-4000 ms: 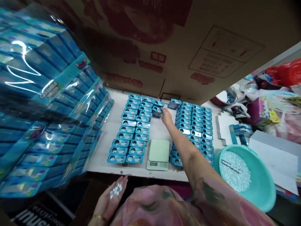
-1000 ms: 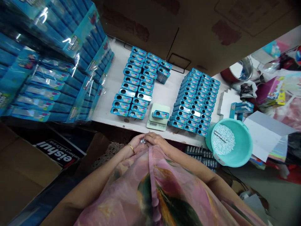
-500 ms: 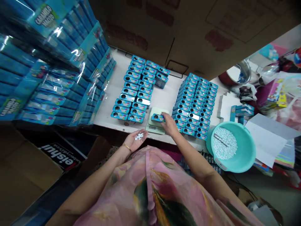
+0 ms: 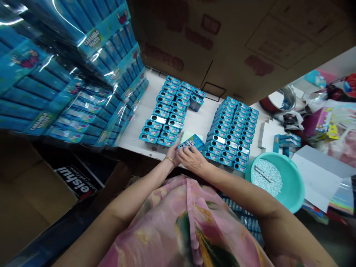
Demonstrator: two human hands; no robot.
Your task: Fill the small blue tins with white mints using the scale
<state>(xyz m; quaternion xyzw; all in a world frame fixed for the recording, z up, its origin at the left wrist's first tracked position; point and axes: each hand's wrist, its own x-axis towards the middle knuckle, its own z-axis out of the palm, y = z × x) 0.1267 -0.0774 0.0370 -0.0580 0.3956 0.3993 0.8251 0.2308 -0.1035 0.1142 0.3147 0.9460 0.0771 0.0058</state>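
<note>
My right hand (image 4: 191,158) is closed around a blue candy box (image 4: 195,141), which is tilted on its side over a pale green scale (image 4: 185,135). My left hand (image 4: 172,152) meets it at the box's left end, its fingers curled in a cup. The white candies it carried are hidden between the hands. To the left stand rows of blue boxes (image 4: 162,118) with dark round openings on top. More such boxes (image 4: 230,133) stand in close rows to the right.
A turquoise basin (image 4: 296,181) with white candies (image 4: 267,177) stands at the right edge of the white table (image 4: 133,139). Wrapped display packs (image 4: 94,92) are stacked at the left. A large cardboard carton (image 4: 211,44) closes off the back.
My right hand has lifted the candy box off the scale and tipped it sideways. My left hand, palm up with white candies before, has moved up to the box and curled.
</note>
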